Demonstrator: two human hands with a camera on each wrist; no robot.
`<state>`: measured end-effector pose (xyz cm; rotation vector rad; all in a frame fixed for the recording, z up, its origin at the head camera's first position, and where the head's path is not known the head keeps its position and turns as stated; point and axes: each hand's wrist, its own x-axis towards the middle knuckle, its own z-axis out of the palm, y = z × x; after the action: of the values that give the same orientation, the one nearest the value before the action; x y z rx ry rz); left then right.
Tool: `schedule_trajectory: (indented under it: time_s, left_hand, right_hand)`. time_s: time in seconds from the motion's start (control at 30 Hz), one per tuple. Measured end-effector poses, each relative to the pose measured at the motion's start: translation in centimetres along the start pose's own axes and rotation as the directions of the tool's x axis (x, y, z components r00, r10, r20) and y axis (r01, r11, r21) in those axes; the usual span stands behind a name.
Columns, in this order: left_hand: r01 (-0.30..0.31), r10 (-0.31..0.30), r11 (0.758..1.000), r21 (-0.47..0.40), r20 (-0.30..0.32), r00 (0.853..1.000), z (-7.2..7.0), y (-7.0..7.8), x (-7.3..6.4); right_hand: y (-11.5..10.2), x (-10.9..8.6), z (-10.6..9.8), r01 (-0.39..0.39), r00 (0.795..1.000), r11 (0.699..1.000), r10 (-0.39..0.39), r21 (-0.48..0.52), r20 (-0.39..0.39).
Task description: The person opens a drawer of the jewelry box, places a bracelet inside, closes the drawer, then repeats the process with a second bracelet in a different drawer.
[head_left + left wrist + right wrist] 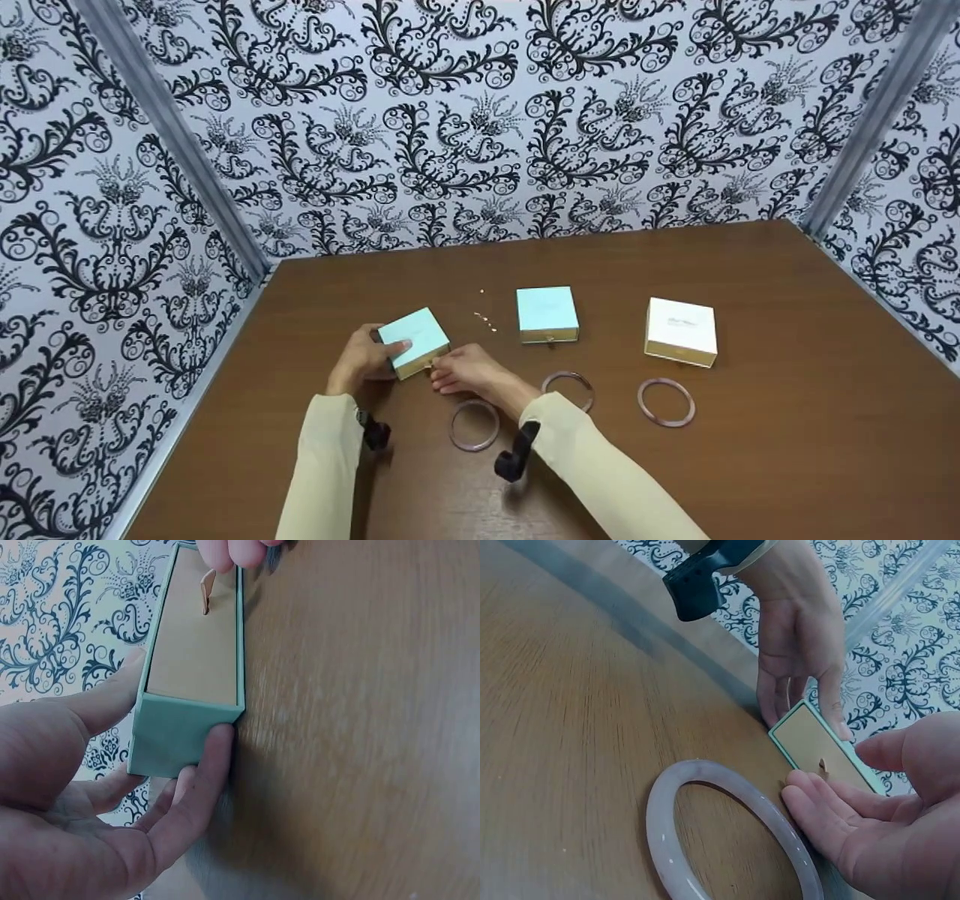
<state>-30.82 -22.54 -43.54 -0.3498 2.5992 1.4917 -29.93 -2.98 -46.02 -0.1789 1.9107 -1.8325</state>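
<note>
A mint-green drawer box (417, 331) with a gold-coloured front lies on the left part of the brown table. My left hand (361, 355) grips it, thumb on the lid and fingers along its left end. On the drawer front sticks out a small ribbon pull tab (206, 591). Close to that tab is my right hand (474, 372); its fingers are extended, thumb apart, and the tab shows free of them in the right wrist view. A pale lilac bangle (664, 829) lies on the table just in front of the right hand.
A second mint-green box (546, 309) and a white box (681, 325) stand to the right. Two more bangles lie in front of them, one (577, 376) partly behind the right wrist, the other (666, 424) further right. Several small shiny pieces (485, 319) lie between the mint boxes.
</note>
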Motion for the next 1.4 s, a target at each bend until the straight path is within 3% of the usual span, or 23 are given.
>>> schedule_trajectory:
  time_s: [0.37, 0.5, 0.73, 1.07, 1.4]
  left_hand:
    - [0.001, -0.002, 0.998, 0.062, 0.018, 1.000, -0.5, 0.0, -0.2]
    - [0.010, -0.011, 0.999, 0.044, 0.020, 1.000, -0.5, -0.2, 0.2]
    - [0.038, -0.034, 0.997, -0.074, 0.053, 0.998, -0.4, -0.7, 0.2]
    - [0.044, -0.040, 0.998, -0.053, 0.075, 0.996, -0.4, -0.2, 0.1]
    - [0.059, -0.052, 0.995, -0.078, 0.088, 0.995, -0.2, 0.1, 0.1]
  right_hand:
    - [-0.6, 0.6, 1.4, -0.016, 0.998, 0.985, 0.004, -0.170, -0.067]
    - [-0.9, 0.7, 1.7, -0.035, 0.995, 0.985, 0.019, -0.166, -0.094]
    - [-0.8, 0.9, 2.5, -0.069, 0.992, 0.985, 0.050, -0.161, -0.119]
    - [-1.4, 1.1, 3.0, -0.135, 0.970, 0.952, 0.071, -0.274, -0.232]
    - [-1.8, 1.3, 2.5, -0.193, 0.952, 0.961, 0.135, -0.197, -0.274]
